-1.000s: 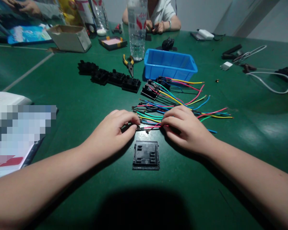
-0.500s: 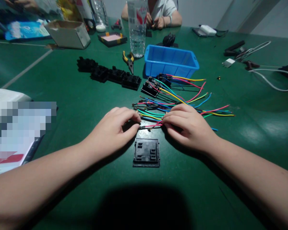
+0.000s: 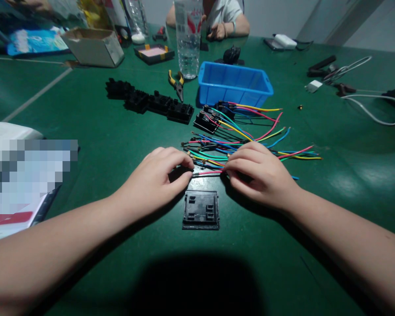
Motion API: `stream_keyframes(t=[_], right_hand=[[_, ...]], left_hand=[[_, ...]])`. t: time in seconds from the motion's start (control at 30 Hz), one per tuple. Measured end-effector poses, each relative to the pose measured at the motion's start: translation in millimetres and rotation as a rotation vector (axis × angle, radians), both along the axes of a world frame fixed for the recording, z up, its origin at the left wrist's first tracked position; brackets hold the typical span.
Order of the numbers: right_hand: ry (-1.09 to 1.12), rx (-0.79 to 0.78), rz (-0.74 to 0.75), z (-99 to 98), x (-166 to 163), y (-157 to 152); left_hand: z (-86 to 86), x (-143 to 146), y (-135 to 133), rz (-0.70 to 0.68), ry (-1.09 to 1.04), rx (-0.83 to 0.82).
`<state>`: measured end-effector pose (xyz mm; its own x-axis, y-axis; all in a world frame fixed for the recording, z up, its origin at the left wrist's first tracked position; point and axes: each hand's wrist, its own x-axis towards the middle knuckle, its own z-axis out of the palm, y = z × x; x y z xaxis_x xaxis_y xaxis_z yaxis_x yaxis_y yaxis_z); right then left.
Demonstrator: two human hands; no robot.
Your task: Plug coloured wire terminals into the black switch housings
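Observation:
A red wire (image 3: 210, 172) stretches between my two hands, low over the table. My left hand (image 3: 161, 175) pinches its dark end between thumb and index finger. The fingers of my right hand (image 3: 260, 173) close on the wire's other part and hide where it runs. Just beyond lies a loose bundle of coloured wires (image 3: 213, 153) with small metal terminals, partly covered by my right hand. Nearer to me, between my forearms, a square black plastic plate (image 3: 200, 208) with small raised slots lies flat and untouched.
Behind the bundle sit black housings with wires attached (image 3: 207, 120), a blue bin (image 3: 235, 83) and a row of black plastic parts (image 3: 151, 102). Pliers (image 3: 177, 84) and a water bottle (image 3: 188, 48) stand farther back. A person (image 3: 222, 22) sits opposite. A cable (image 3: 375, 107) lies right.
A terminal end that lay just below the red wire now lies farther away, by the bundle. The red wire between my hands now shows apart from the others. Both hands have barely moved.

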<state>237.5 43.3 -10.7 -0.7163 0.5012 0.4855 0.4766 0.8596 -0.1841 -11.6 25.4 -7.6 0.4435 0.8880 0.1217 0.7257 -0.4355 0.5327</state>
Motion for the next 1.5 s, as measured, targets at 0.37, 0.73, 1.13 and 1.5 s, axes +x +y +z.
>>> stream_keyframes(t=[0.37, 0.73, 1.13, 1.5], right_hand=[[0.025, 0.082, 0.052, 3.0, 1.5, -3.6], [0.083, 0.135, 0.097, 2.8, -0.2, -9.3], [0.052, 0.091, 0.176, 7.2, -3.3, -17.3], [0.061, 0.078, 0.177, 3.1, -2.0, -14.5]], left_hand=[[1.2, -0.5, -2.2, 0.015, -0.055, 0.008], [1.1, -0.2, -1.3, 0.02, -0.05, -0.006], [1.7, -0.5, -0.6, -0.054, -0.079, 0.013], [4.6, 0.6, -2.1, -0.057, -0.144, -0.012]])
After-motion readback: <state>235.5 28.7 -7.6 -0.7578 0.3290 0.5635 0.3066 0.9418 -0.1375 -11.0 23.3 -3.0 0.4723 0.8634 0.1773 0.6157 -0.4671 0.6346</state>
